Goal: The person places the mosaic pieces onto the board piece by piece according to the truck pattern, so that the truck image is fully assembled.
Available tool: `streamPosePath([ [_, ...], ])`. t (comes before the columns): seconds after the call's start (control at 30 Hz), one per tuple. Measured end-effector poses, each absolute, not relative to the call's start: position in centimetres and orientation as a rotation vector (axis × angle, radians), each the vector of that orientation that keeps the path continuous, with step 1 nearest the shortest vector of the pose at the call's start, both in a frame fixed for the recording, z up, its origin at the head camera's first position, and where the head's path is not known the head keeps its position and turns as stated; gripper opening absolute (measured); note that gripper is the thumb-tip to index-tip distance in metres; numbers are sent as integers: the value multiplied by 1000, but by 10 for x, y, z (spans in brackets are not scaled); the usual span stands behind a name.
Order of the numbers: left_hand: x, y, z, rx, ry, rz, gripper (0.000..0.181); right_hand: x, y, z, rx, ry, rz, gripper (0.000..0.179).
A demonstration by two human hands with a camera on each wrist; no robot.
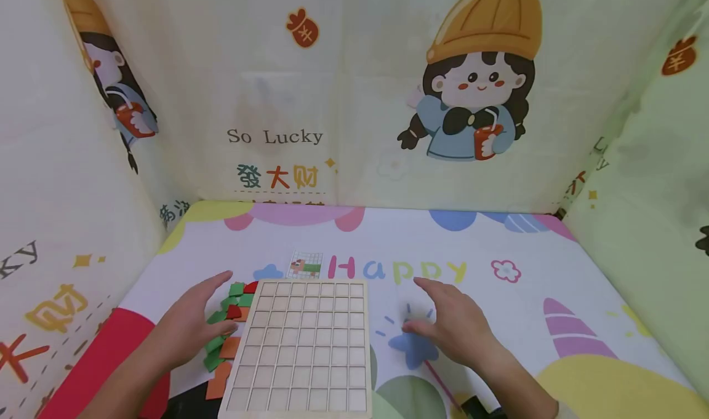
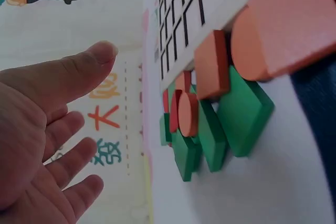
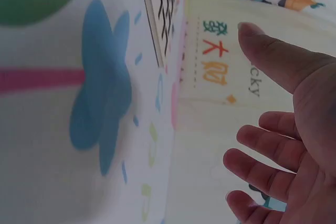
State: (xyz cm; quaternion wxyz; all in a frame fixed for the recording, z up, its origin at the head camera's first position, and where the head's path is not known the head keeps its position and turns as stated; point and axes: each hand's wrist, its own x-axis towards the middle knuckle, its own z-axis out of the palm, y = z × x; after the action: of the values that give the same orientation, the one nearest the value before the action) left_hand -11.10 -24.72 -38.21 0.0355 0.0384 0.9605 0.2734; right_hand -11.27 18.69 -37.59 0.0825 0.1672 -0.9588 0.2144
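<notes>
A wooden grid board [image 1: 301,339] with many square cells, none of them filled, lies on the table between my two hands. Along its left edge several green tiles [image 2: 244,111], orange tiles [image 2: 212,64] and red tiles [image 1: 234,312] lie in a loose heap, some overlapping. My left hand [image 1: 188,323] hovers over the left side of this heap, thumb apart from the relaxed fingers, holding nothing. To the board's right, my right hand [image 1: 456,323] is held above the printed blue star, its fingers loosely bent and nothing in it.
Behind the board lies a small card [image 1: 305,264] with a gridded picture in green, orange and red. The patterned tablecloth [image 1: 410,240] carries the word Happy. Printed cloth walls [image 1: 365,111] stand at the back and both sides. A dark object [image 1: 480,408] shows near the right forearm.
</notes>
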Motion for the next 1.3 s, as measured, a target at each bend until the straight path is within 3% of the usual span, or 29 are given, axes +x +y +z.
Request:
streamPosePath([
  [0.73,-105,-261,-404,160,2736,873,46,-110,147,-407,764,-3000,681,72],
  [1.3,-104,-259,-411,167,2741,831,39,-109,131,-414,885,-3053,667,70],
])
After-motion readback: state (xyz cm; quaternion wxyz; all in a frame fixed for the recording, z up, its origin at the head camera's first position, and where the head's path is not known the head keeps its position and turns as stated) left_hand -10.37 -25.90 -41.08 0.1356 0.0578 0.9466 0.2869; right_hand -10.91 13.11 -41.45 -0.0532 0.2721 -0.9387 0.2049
